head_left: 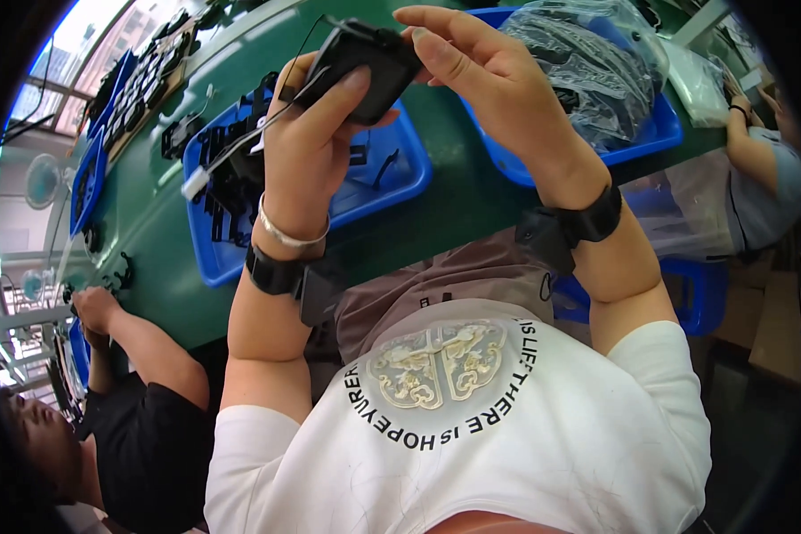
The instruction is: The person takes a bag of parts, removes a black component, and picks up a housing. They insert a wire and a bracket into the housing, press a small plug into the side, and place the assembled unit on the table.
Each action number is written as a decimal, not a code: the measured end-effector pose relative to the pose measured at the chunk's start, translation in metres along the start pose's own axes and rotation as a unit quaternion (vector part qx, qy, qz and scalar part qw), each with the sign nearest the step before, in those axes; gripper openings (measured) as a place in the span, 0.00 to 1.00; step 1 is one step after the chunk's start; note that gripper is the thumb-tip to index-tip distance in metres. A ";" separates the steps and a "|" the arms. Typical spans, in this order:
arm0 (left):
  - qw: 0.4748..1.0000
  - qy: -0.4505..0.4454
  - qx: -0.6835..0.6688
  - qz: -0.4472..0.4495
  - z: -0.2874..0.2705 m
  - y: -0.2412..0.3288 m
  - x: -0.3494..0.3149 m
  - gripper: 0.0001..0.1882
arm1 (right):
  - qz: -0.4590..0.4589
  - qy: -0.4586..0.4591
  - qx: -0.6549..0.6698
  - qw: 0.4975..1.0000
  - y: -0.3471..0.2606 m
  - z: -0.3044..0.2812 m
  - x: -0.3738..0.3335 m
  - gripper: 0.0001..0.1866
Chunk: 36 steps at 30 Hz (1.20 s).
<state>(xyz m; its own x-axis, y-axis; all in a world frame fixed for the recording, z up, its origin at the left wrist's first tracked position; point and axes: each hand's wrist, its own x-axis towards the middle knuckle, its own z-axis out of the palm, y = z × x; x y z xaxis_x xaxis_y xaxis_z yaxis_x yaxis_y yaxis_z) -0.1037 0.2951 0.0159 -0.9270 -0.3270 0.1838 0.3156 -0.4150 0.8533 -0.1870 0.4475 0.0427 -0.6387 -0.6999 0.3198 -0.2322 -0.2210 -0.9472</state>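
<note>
My left hand [316, 116] is closed around a flat, black, rectangular device [378, 67], its thumb lying across the face. A thin cable [254, 135] runs from the device past the left wrist and ends in a white plug [196, 182]. At the device's right edge is my right hand [485, 67], fingers apart, with the thumb and index finger stretched toward the corner. Whether those fingertips press on the edge is hard to see. Below the device, a blue tray [409, 169] holds several black plastic parts [227, 200].
Another blue tray [507, 165] on the green table [365, 240] holds clear plastic bags [587, 80]. Black parts lie on a board [151, 84] at the far left. One co-worker [151, 392] sits to my left; another person's arm [756, 151] reaches in at the right, beside a plastic bag.
</note>
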 end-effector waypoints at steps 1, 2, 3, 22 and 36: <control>1.000 -0.011 -0.003 0.010 -0.001 -0.002 0.002 0.14 | 0.020 0.003 -0.039 0.999 -0.006 0.004 -0.002 0.20; 1.000 -0.022 -0.006 0.019 -0.003 -0.005 0.003 0.13 | 0.039 0.005 -0.078 0.996 -0.008 0.008 -0.003 0.20; 0.999 -0.035 -0.009 0.029 -0.006 -0.006 0.004 0.13 | 0.041 0.000 -0.073 0.996 -0.003 0.011 -0.003 0.20; 0.987 0.006 0.057 0.148 -0.014 -0.023 0.009 0.16 | -0.476 0.072 -0.121 0.868 0.044 0.024 0.002 0.29; 0.940 0.019 0.228 0.252 -0.026 -0.036 0.010 0.15 | -0.195 0.050 -0.247 0.948 0.030 0.019 -0.006 0.29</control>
<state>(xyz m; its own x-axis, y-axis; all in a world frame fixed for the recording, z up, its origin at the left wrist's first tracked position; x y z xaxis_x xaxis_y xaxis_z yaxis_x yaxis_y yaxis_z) -0.1190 0.2854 -0.0259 -0.6719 -0.4182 0.6113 0.5852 0.2062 0.7843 -0.1765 0.4324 0.0116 -0.4937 -0.5577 0.6673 -0.7648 -0.0868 -0.6384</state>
